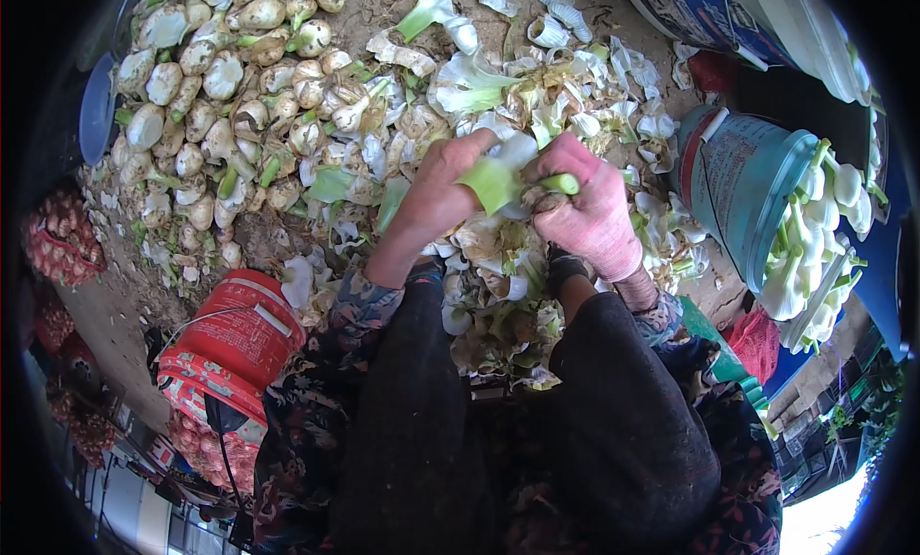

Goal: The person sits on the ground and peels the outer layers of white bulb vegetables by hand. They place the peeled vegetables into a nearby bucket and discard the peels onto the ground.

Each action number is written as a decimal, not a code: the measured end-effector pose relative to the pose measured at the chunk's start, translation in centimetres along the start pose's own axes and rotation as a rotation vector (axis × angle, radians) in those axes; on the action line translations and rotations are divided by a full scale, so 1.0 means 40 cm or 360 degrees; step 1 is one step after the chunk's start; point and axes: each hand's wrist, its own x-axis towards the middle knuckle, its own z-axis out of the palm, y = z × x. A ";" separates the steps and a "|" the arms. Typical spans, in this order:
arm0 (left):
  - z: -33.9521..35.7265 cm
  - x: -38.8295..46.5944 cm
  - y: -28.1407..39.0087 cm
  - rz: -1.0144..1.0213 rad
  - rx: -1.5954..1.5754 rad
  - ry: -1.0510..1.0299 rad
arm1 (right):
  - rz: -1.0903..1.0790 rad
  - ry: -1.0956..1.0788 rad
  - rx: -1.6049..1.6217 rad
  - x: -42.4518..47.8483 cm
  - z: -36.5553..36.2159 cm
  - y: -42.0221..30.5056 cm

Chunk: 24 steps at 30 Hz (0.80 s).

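My left hand (pixel 445 185) grips a loose green and white outer skin (pixel 492 185), partly blurred, just left of my right hand. In my right hand (pixel 586 203), which wears a pinkish, dirt-stained glove or wrap, is a garlic bulb; its cut green stem (pixel 560 184) sticks out between the fingers, and the rest of the bulb is mostly hidden. Shed garlic skins (pixel 503 253) lie under and around both hands. A big heap of soil-marked garlic bulbs (pixel 223 77) spreads over the ground at the upper left.
A teal bucket (pixel 733 174) tilts at the right, with clean white garlic bulbs (pixel 808 246) at its mouth. A red bucket (pixel 241 332) stands at the lower left, near red mesh sacks of bulbs (pixel 65 239). Another bucket (pixel 704 16) is at the upper right.
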 end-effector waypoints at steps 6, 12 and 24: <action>0.027 -0.040 0.009 -0.0339 -0.0905 0.0275 | 0.0328 0.0099 0.0409 0.016 -0.036 -0.045; -0.010 -0.034 0.043 0.0061 0.0227 0.0497 | 0.0448 0.0107 0.0452 0.010 -0.036 -0.045; 0.017 -0.006 0.028 -0.0006 0.0781 0.0486 | 0.0406 0.0344 0.0095 -0.020 0.048 -0.005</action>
